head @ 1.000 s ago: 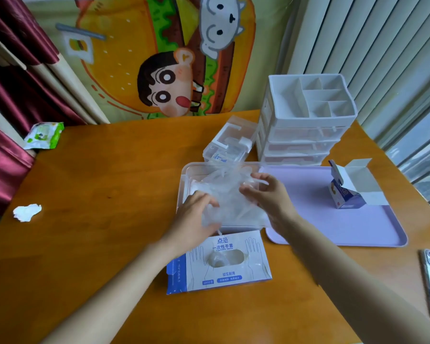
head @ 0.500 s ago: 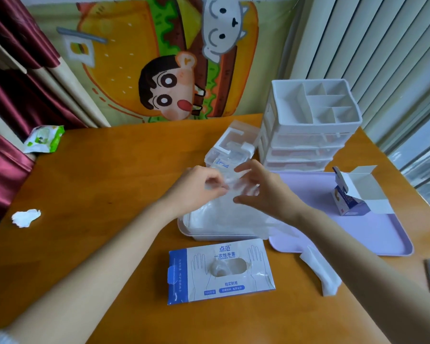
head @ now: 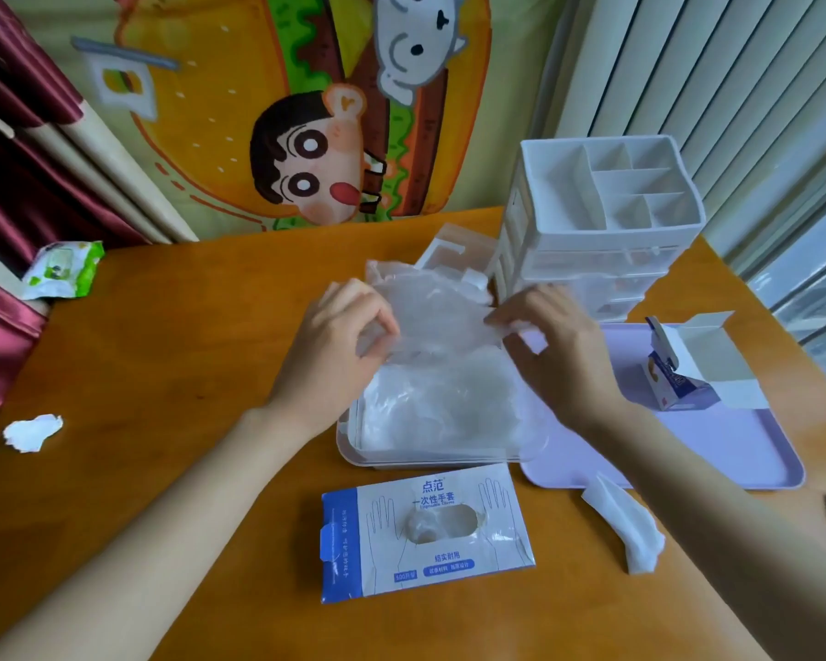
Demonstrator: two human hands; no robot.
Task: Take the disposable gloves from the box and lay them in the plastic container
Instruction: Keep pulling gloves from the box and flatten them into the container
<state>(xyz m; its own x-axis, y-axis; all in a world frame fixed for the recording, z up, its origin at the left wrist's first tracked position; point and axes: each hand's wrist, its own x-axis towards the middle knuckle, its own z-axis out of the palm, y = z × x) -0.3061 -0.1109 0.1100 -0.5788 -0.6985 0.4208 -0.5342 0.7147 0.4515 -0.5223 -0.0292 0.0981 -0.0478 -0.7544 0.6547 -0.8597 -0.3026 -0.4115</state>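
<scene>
My left hand (head: 339, 345) and right hand (head: 559, 348) were raised over the far end of the plastic container (head: 346, 434). Each pinched one edge of a thin clear glove (head: 442, 312) in curled fingers, so the film hung spread between them. Beneath it a loose heap of gloves (head: 444, 407) already lay inside the container. The glove box (head: 425, 560) lay flat just in front of the container, nearer to me, with a tuft of film showing in its oval opening.

I judged this to be the laying step: one glove out and opened, not yet set down, and more left in the box. The next move called for lowering both hands together so the film settled flat on the heap. Then I would need to let go cleanly, since film this light would probably cling to the fingers, and reach back to the box.

The purple tray (head: 716, 450) sat right beside the container and carried a small open carton (head: 687, 374). A white drawer organiser (head: 606, 217) stood behind it, and a white paper strip (head: 625, 531) lay on the table (head: 163, 374).
</scene>
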